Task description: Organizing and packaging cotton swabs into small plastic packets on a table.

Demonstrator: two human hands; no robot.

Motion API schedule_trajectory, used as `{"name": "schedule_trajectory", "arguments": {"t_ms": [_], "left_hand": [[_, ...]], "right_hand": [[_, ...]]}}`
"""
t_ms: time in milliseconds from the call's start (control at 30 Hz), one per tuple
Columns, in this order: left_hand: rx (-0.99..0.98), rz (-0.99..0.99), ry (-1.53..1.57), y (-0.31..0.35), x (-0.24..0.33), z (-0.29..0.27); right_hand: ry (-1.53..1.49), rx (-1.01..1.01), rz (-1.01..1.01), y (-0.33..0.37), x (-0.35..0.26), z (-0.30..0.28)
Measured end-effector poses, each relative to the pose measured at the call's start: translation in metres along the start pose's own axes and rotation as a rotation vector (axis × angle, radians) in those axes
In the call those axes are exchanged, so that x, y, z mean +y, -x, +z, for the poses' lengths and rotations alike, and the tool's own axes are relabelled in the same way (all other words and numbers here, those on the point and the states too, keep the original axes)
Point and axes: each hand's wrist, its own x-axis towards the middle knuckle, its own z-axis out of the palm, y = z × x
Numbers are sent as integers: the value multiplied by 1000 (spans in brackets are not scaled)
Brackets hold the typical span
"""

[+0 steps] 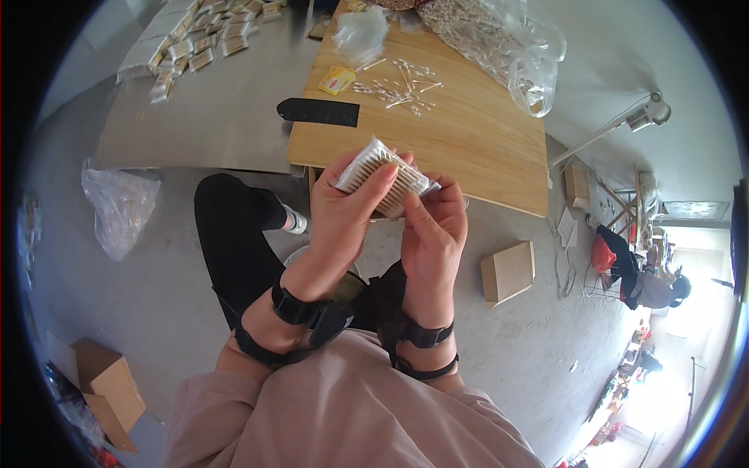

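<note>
our left hand (351, 200): grasping a flat, clear-wrapped pack of brown-stemmed cotton swabs (403, 186), thumb across its face
our right hand (437, 234): pinching the pack's right end
risk: we judge the thin wrapping could split and spill the contents, if we press or pull too hard
pack's place: between our hands, tilted, by the near edge of the pale wooden tabletop (476, 160)
further on: a flat black strip (318, 112), then loose white-tipped swabs (398, 95) near a small yellow packet (337, 80)
far left: small swab packs (234, 45) heaped on a grey tabletop (226, 117)
</note>
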Motion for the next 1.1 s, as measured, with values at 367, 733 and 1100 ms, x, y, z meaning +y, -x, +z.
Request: {"name": "schedule_trajectory", "arguments": {"t_ms": [367,733,1100], "left_hand": [[16,-169,-31,-8,5,-6],[85,-88,130,-19,1,-13],[143,-99,1,-12,0,-7]], "right_hand": [[-26,-2,-8,-9,13,-7],[543,19,-66,-6,22,-9],[423,78,-118,-9,34,-4]]}}
